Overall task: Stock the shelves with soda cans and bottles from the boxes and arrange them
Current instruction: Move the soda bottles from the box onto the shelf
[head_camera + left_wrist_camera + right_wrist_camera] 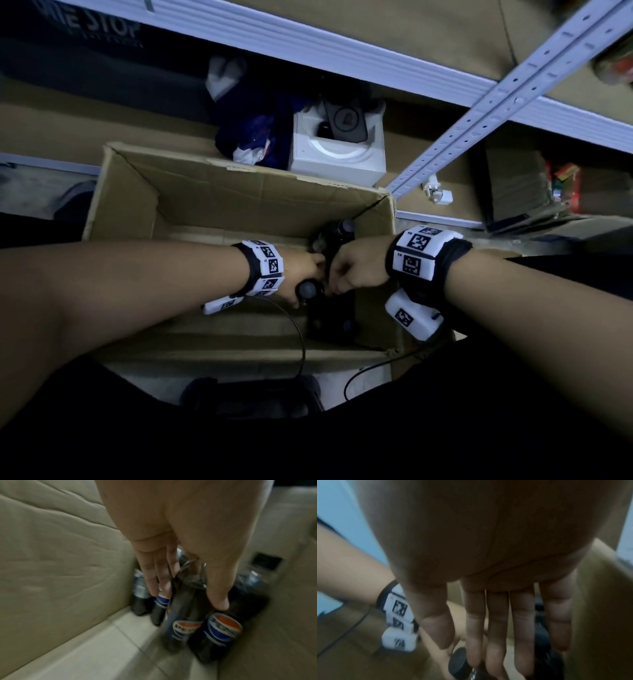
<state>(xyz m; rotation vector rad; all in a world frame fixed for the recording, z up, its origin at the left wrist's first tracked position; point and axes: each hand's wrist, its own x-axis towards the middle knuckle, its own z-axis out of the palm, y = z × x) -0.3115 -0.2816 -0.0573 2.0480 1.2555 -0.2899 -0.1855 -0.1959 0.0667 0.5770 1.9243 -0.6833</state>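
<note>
An open cardboard box (222, 195) stands on the floor and holds several dark Pepsi bottles (342, 229) in its right end. My left hand (301, 274) is down inside it. In the left wrist view my left hand (187, 599) pinches the wrapped neck of one Pepsi bottle (183, 616) between thumb and fingers. Another labelled bottle (221, 627) stands right beside it, and more stand behind against the box wall (60, 547). My right hand (346, 274) is right next to the left. My right hand (505, 649) has straight fingers pointing down at a black bottle cap (458, 661).
Beyond the box, a white carton (337, 161) with a dark device on top and a dark cloth (253, 126) lie on the lowest shelf. A perforated metal upright (479, 130) runs diagonally at the right. Brown cartons (520, 185) fill the right shelf. A thin cable (298, 329) hangs from my left wrist.
</note>
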